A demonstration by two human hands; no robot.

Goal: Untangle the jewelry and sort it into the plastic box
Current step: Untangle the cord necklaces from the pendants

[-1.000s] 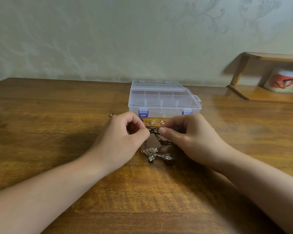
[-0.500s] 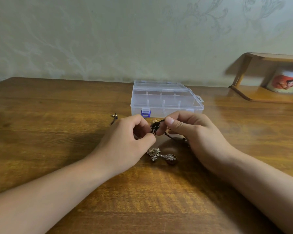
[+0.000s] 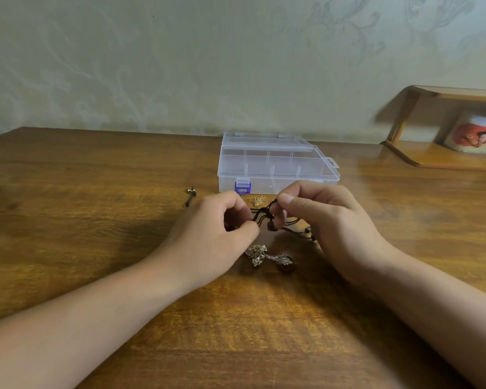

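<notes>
Knot (image 3: 264,214) in the black cord, pinched by left hand (image 3: 213,234) and right hand (image 3: 328,220), could cinch tighter if they tug apart.

You have a wooden desk (image 3: 96,192) set against a pale patterned wall (image 3: 180,66); at its far right corner a small wooden shelf (image 3: 432,158) holds a printed mug (image 3: 474,136).
</notes>
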